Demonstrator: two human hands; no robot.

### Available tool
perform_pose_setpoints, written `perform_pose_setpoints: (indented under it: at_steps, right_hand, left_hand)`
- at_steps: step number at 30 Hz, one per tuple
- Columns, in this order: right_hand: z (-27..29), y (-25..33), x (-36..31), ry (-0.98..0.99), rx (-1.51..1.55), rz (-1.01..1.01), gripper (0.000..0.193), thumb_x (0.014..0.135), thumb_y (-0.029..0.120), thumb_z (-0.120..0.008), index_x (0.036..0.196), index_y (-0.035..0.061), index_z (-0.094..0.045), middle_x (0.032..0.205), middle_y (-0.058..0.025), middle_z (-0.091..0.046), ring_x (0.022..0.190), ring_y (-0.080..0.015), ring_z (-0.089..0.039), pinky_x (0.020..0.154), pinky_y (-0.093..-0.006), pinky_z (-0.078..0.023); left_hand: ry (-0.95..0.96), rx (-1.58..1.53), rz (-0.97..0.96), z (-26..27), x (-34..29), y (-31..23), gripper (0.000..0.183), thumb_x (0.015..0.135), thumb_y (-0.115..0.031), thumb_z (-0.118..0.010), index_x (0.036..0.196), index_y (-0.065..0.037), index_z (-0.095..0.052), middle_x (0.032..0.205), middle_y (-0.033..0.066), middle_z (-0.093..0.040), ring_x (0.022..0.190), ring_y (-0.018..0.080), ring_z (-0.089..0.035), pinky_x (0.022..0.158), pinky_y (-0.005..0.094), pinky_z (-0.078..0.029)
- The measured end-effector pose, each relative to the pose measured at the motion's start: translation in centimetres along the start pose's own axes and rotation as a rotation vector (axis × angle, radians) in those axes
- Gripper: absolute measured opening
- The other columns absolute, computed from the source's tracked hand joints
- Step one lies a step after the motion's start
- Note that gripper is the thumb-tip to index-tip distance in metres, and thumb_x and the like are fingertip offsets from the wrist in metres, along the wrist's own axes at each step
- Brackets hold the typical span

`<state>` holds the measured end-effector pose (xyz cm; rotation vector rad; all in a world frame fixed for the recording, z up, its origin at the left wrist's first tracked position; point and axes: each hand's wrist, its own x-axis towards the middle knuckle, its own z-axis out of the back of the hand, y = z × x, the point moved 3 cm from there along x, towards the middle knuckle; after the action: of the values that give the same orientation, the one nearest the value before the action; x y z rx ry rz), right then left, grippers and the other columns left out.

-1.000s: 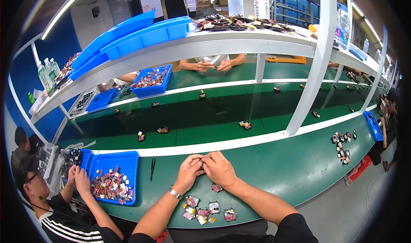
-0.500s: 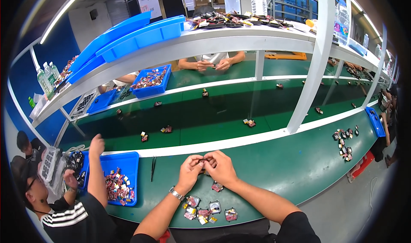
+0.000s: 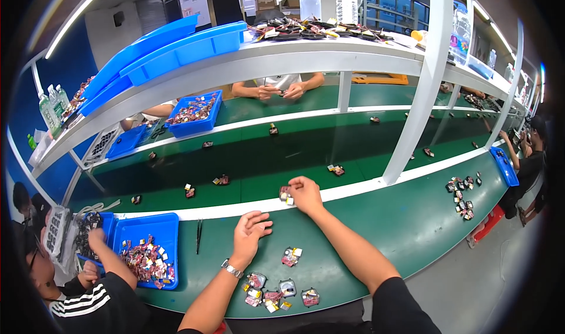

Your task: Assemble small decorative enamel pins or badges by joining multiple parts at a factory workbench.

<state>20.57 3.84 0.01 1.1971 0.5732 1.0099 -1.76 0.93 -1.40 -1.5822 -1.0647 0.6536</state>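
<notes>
My right hand (image 3: 307, 196) reaches forward over the white rail and pinches a small electronic assembly (image 3: 286, 195) with a clear case, reddish wiring and a pale tab. Closer to me, my left hand (image 3: 249, 235) hovers over the green table with fingers apart and nothing in it; a metal watch is on that wrist. A similar assembly (image 3: 291, 256) lies alone between my forearms. Several more, with clear or dark frames, red wires and yellow-white pieces, form a group (image 3: 272, 299) near the table's front edge.
Black tweezers (image 3: 199, 236) lie left of my hands, beside a blue tray (image 3: 174, 231) heaped with parts. A co-worker (image 3: 82, 293) sits at far left. Beyond the white rail (image 3: 247, 206), the green belt (image 3: 253, 184) carries scattered assemblies. A post (image 3: 421, 93) supports the shelf overhead.
My hands have parted: the right has moved forward to the rail with the assembly, and the left has opened. The co-worker's raised arm has come back down toward the trays. The view has shifted slightly.
</notes>
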Motion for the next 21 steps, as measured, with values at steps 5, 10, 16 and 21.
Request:
perform_pose_setpoints:
  at_steps: [5, 10, 16, 21]
  right_hand:
    - [1.3, -1.6, 3.9, -0.02, -0.036, 0.11, 0.021, 0.078, 0.01, -0.073, 0.095, -0.0005, -0.067, 0.084, -0.0096, -0.069, 0.075, -0.0206, -0.066, 0.075, -0.0326, -0.054]
    - [9.3, -2.6, 3.5, -0.371, -0.679, 0.24, 0.046, 0.074, 0.02, -0.077, 0.112, 0.002, -0.06, 0.114, -0.0154, -0.056, 0.106, -0.0344, -0.052, 0.09, -0.0425, -0.046]
    - [11.9, -6.4, 4.6, -0.421, -0.622, 0.113, 0.054, 0.073, 0.02, -0.078, 0.118, -0.0014, -0.058, 0.111, -0.0196, -0.059, 0.104, -0.0366, -0.054, 0.093, -0.0441, -0.045]
    - [13.4, -7.2, 4.9, -0.436, -0.423, 0.09, 0.049, 0.071, 0.007, -0.077, 0.115, -0.0013, -0.058, 0.097, -0.0145, -0.064, 0.093, -0.0298, -0.062, 0.087, -0.0419, -0.049]
  left_hand:
    - [0.061, 0.057, 0.029, -0.4, 0.1, -0.1, 0.027, 0.093, 0.0, -0.052, 0.12, 0.003, -0.049, 0.121, 0.0192, -0.059, 0.104, 0.0262, -0.064, 0.087, 0.0364, -0.055]
    - [0.042, 0.081, 0.039, 0.8, -0.3, -0.4, 0.019, 0.092, 0.0, -0.053, 0.11, 0.003, -0.056, 0.111, 0.0176, -0.063, 0.097, 0.0244, -0.066, 0.081, 0.0342, -0.056]
    - [0.073, 0.104, 0.046, 0.4, -0.1, -0.2, 0.018, 0.093, -0.001, -0.053, 0.11, 0.004, -0.056, 0.106, 0.0176, -0.065, 0.093, 0.0231, -0.067, 0.079, 0.0322, -0.056]
    - [0.05, 0.006, 0.074, 0.2, 0.4, 0.1, 0.018, 0.094, -0.002, -0.054, 0.111, 0.004, -0.055, 0.106, 0.0185, -0.065, 0.089, 0.0229, -0.067, 0.077, 0.0316, -0.056]
